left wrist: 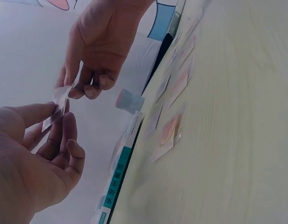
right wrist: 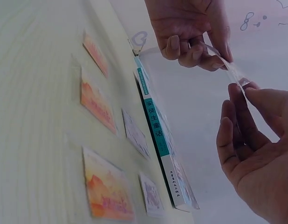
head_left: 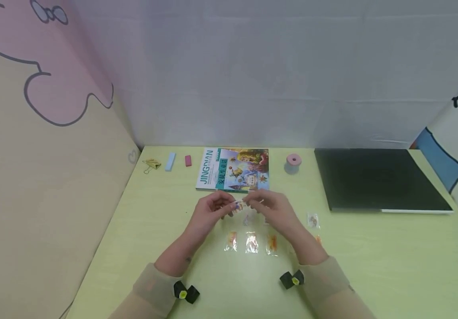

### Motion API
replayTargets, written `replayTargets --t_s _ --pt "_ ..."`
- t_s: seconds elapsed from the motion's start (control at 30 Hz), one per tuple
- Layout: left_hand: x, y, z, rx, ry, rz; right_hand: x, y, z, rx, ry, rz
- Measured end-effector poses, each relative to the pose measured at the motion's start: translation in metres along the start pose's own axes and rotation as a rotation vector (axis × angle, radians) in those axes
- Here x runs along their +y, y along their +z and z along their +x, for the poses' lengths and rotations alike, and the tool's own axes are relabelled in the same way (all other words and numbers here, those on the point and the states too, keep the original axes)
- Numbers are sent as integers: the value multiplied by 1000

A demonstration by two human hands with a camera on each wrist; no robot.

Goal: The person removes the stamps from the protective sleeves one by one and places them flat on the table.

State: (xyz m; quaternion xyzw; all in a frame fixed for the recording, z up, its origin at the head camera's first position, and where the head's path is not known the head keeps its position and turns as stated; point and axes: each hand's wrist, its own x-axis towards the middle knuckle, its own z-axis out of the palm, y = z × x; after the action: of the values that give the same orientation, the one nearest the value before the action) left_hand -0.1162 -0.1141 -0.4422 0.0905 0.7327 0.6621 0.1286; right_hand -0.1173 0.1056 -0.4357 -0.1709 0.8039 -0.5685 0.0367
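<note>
Small clear plastic packet with coloured print point(head_left: 238, 206), pinched between nearly closed fingertips of the left hand point(head_left: 212, 210) and right hand point(head_left: 273, 209), risked tearing or slipping under uneven pulling.

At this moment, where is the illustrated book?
In the head view, the book lies toward the back of the table, beyond the left hand and right hand, between the small pink block at left and the pink-topped spool at right.
</note>
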Motion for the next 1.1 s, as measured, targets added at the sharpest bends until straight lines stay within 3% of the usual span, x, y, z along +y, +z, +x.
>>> replayTargets --t_s 0.17,0.43,0.73,0.97,1.1 --pt "-1 3 -1 -26 20 21 4 -2 1 12 11 -41" --pt "16 11 -7 -6 26 83 4 0 1 26 34 50" --pt "-1 10 -1 33 23 156 4 1 3 32 111 110" --pt "-2 7 -2 79 6 139 4 -4 5 51 150 40" --pt "-2 5 -4 162 -51 168 5 -8 9 67 178 56"
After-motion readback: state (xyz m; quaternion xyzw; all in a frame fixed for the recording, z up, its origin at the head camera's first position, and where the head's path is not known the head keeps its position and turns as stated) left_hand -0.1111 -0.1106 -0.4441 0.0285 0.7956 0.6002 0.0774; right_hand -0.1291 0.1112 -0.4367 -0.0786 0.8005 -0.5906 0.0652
